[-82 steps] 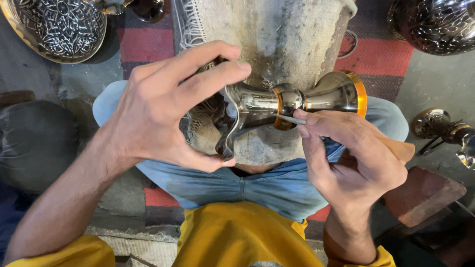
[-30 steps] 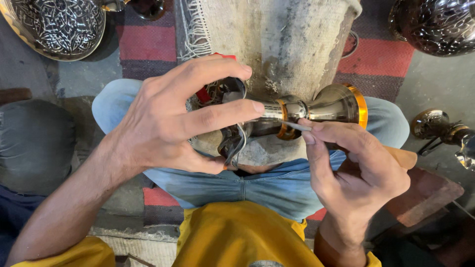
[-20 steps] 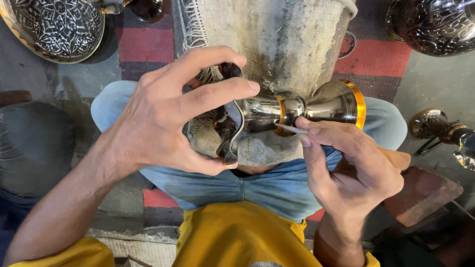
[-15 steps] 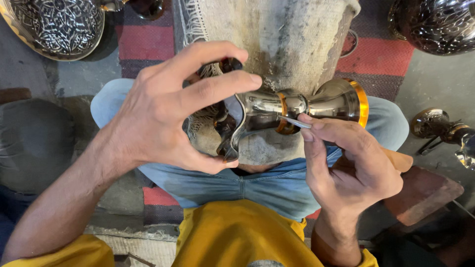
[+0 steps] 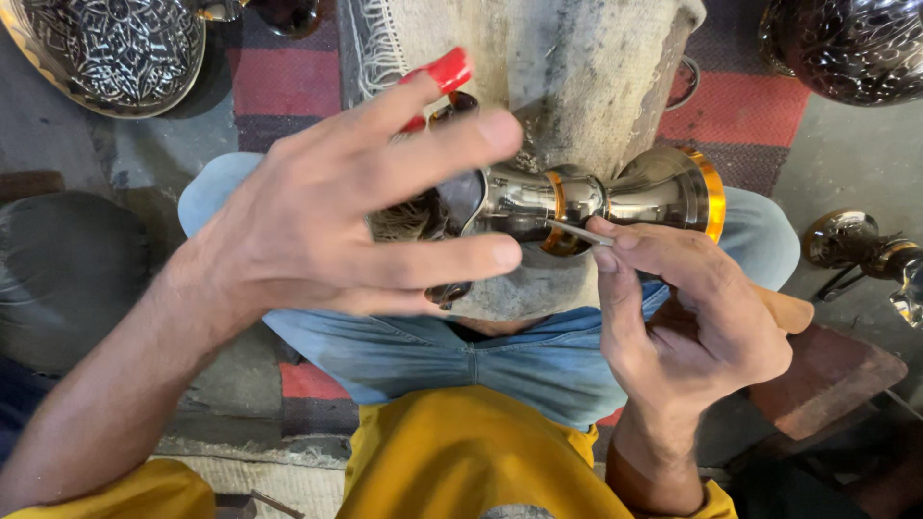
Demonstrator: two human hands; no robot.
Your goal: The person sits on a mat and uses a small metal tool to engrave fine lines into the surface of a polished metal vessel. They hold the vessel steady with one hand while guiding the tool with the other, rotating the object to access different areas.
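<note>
A shiny metal vessel with orange bands lies on its side on a grey padded block between my knees. My left hand wraps over its wide body, fingers spread, thumb under it. A red part of the vessel sticks up behind my fingers. My right hand pinches a thin metal engraving tool with a wooden handle. The tool's tip rests at the orange band on the vessel's narrow neck.
An engraved round metal tray lies at the top left. A dark engraved metal vessel stands at the top right, and a small metal piece at the right. A dark cushion sits by my left arm, on a red striped rug.
My left hand has shifted its hold and turned the vessel, and the red part now shows above my fingers. My right hand keeps the tool at the neck band.
</note>
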